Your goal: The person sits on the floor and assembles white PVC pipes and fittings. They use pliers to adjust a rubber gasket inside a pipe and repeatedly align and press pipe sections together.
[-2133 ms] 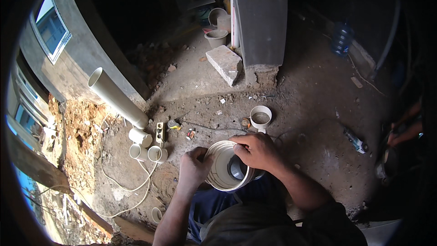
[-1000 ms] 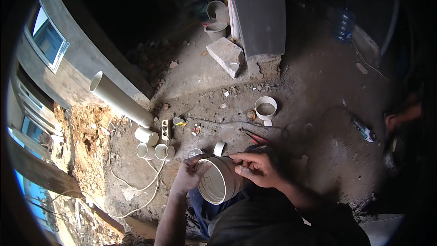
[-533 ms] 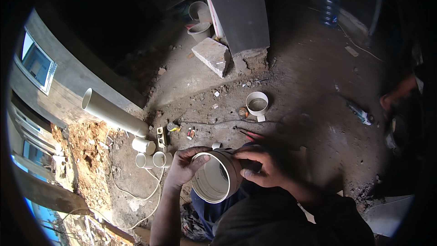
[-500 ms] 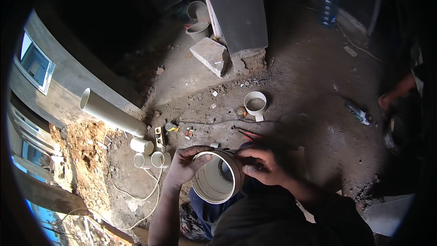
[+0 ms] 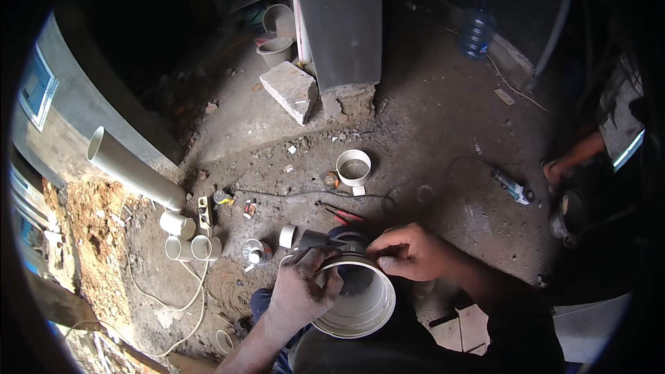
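Note:
A short, wide white PVC pipe fitting point(image 5: 379, 299) sits in front of my body with its round mouth tilted up toward me. My left hand point(image 5: 299, 292) grips its left side, thumb bent over the rim and fingers on the outside. At the fitting's far right edge is my right hand point(image 5: 414, 253), fingers curled and pinched against the thumb; anything between them is hidden. Just beyond the fitting lies a dark grey cylindrical piece point(image 5: 313, 239), beside a small white pipe piece point(image 5: 287, 235). Red-handled pliers point(image 5: 341, 215) rest on the ground further out.
A long white pipe point(image 5: 138, 170) leans at left, near several short pipe pieces point(image 5: 178, 224) and a can point(image 5: 255, 253). A white pipe ring point(image 5: 354, 166) stands ahead. An angle grinder point(image 5: 511, 185) lies at right, near another person's leg point(image 5: 575, 158). A concrete block point(image 5: 289, 90) adjoins the pillar point(image 5: 339, 24).
My view has shifted right, bringing the other person's leg into sight. The fitting has tilted, its mouth facing lower right, and my left hand has turned over its rim.

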{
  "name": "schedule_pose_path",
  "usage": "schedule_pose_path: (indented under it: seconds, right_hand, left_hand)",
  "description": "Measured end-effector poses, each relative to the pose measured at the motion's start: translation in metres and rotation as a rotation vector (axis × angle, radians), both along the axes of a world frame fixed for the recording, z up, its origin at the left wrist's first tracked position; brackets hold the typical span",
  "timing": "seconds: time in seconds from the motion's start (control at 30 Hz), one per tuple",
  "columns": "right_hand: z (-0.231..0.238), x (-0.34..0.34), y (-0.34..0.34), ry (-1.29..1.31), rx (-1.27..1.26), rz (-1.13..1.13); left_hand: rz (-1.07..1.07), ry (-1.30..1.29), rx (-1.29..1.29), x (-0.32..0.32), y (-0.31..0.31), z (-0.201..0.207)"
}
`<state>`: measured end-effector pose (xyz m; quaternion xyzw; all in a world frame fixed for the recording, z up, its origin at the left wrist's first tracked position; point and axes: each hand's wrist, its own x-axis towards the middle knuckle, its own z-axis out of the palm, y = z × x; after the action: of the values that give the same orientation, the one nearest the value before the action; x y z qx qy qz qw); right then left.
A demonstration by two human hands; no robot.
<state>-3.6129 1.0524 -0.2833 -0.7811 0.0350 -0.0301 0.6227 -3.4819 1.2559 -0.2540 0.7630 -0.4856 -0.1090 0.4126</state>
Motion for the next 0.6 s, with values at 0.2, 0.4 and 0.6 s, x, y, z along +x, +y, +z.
schedule_pose_path:
  seconds: [0.2,0.4,0.6]
  right_hand:
    - [0.008,-0.01,0.019,-0.038,-0.048,0.026]
    - [0.001,0.001,0.024,0.004,-0.079,0.036]
    - [-0.003,0.006,0.023,0.086,-0.039,0.075]
  left_hand:
    - [0.065,0.099,-0.073,-0.01,0.026,-0.015]
    - [0.017,-0.022,-0.069,0.0,0.03,-0.019]
    - [-0.006,-0.086,-0.091,0.003,0.027,-0.02]
